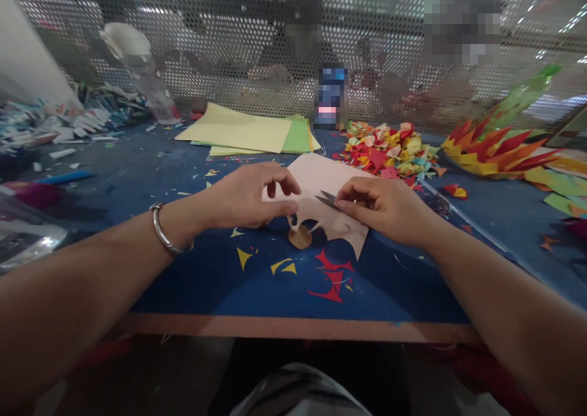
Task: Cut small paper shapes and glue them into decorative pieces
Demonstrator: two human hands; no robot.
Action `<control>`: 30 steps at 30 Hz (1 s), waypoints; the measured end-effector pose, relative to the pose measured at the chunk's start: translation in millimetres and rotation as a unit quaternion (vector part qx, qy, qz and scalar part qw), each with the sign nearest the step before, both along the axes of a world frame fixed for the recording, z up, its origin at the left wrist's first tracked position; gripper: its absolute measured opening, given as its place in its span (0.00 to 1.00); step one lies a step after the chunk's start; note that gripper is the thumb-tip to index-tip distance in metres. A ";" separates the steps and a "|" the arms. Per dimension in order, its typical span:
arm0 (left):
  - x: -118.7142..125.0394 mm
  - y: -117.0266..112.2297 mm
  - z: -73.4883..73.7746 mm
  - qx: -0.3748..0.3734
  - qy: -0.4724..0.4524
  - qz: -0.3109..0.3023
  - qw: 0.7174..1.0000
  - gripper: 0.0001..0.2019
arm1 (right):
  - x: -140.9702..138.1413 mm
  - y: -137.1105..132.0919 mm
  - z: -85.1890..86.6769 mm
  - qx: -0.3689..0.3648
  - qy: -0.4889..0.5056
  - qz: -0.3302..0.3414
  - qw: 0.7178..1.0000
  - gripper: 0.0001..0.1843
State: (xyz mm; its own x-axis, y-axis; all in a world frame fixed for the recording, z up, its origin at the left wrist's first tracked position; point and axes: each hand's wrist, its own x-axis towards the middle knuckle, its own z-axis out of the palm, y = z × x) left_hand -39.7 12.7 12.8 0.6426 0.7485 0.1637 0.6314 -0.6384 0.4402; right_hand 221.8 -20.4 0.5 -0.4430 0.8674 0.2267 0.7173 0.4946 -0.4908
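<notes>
Paper litter (pixel 68 122): white and blue offcuts heaped at the far left of the worktop (pixel 206 293), which is covered in matte blue.
Bangle (pixel 164 232): one smooth metal band on the left wrist.
Left hand (pixel 247 196): curled, thumb and fingers pinching the left edge of the pale pink paper.
Loose scraps: about four yellow slivers (pixel 243 257) and one cluster of red pointed ones (pixel 332 278) near the front edge.
Card stack (pixel 243 131): flat yellow and green sheets behind the hands.
Disc (pixel 300 237): one small brown round piece under the paper's cut edge.
Pale pink paper (pixel 321 174): one thin sheet at centre, lower edge cut ragged.
Scissors (pixel 328 199): one metal pair, long axis roughly left-right, tips pointing left over the paper.
Right hand (pixel 385 208): closed around the scissors.
Folded bits (pixel 389 150): a multicoloured heap.
Spiky paper piece (pixel 495 150): red, orange and yellow points, far right.
</notes>
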 end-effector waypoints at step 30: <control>6.5 -13.1 -1.0 -0.037 0.027 -0.129 0.991 0.06 | -1.0 -3.9 1.5 0.012 -0.032 -0.062 0.997 0.08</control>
State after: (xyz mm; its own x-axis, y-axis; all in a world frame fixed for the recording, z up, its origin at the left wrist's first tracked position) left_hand -33.2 -0.4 11.8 0.8200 0.5675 0.0748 0.4759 -0.7486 0.4617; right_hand 220.8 -24.3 2.1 -0.3463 0.9112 0.2230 0.8034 0.4108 -0.4309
